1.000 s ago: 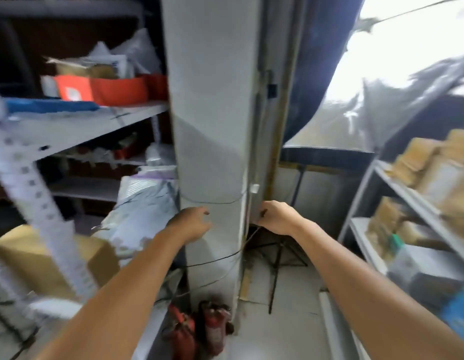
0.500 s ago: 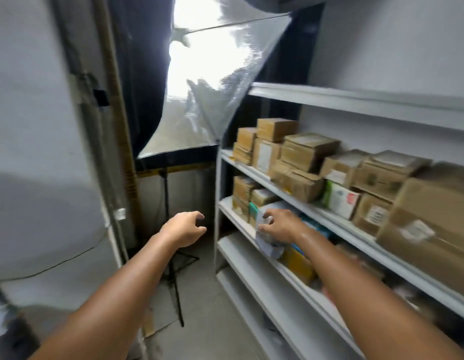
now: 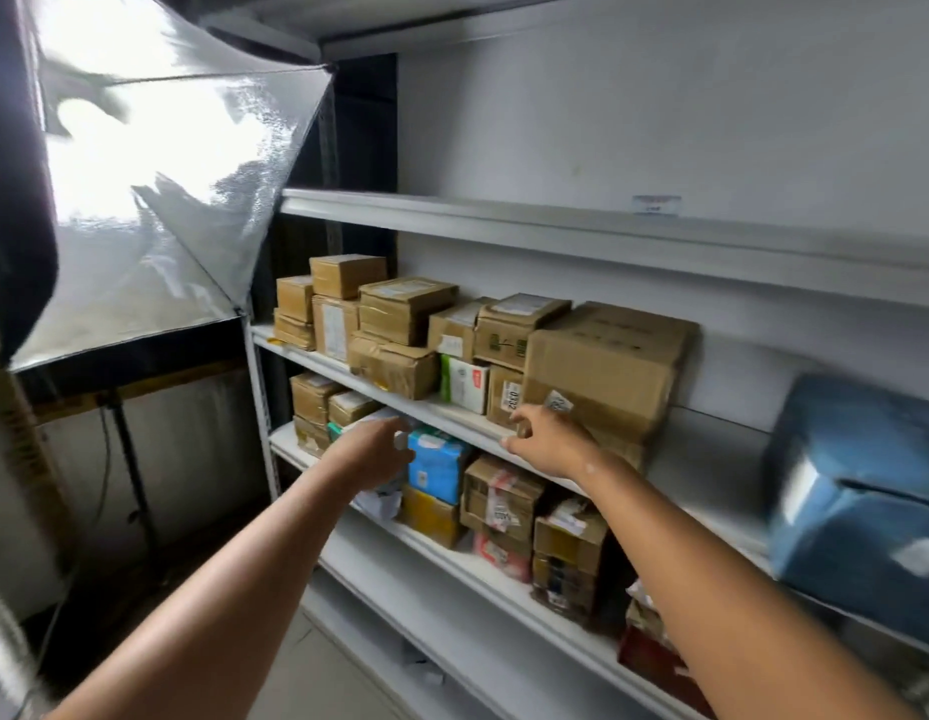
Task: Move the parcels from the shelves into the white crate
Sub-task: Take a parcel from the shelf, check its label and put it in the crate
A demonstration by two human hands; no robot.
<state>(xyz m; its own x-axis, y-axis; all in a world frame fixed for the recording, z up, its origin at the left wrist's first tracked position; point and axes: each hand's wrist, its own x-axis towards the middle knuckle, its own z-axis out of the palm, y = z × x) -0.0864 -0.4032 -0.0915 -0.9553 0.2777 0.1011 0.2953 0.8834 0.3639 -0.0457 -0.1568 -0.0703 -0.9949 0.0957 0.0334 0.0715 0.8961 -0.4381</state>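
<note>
At centre frame both hands reach into the shelves (image 3: 452, 415): the left hand (image 3: 371, 454) rests on a pale parcel (image 3: 382, 498) beside the blue parcel (image 3: 434, 462), its grip unclear, while the right hand (image 3: 548, 441), fingers apart and empty, nears the large carton (image 3: 608, 366). The white crate is out of view. Pulling one box could topple the packed stacks beside it.

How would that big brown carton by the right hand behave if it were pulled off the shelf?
The big brown carton looks stiff, with square edges, so it probably keeps its shape. Its bulk suggests needing both hands. The right hand is near its lower corner.
</note>
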